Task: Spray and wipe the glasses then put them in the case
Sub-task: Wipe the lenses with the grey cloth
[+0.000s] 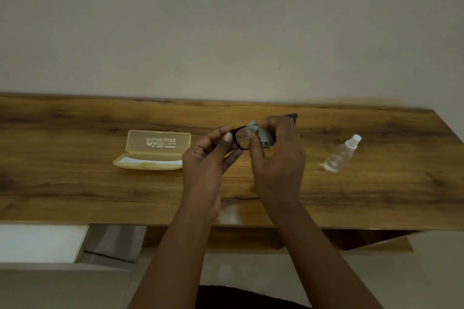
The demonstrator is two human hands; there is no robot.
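Observation:
Black-framed glasses (239, 138) are held above the middle of the wooden table (75, 183). My left hand (208, 158) pinches the frame's left rim between thumb and fingers. My right hand (276, 155) pinches a small grey-blue cloth (261, 133) against the right lens, hiding that lens. One temple tip (292, 116) sticks out past my right fingers. A translucent yellow glasses case (153, 150) lies open to the left, its lid standing up. A clear spray bottle (341, 154) with a white nozzle lies tilted at the right.
A plain pale wall rises right behind the table's far edge. The table's near edge runs across the view, with a white block (40, 243) and a dark gap below it at the left.

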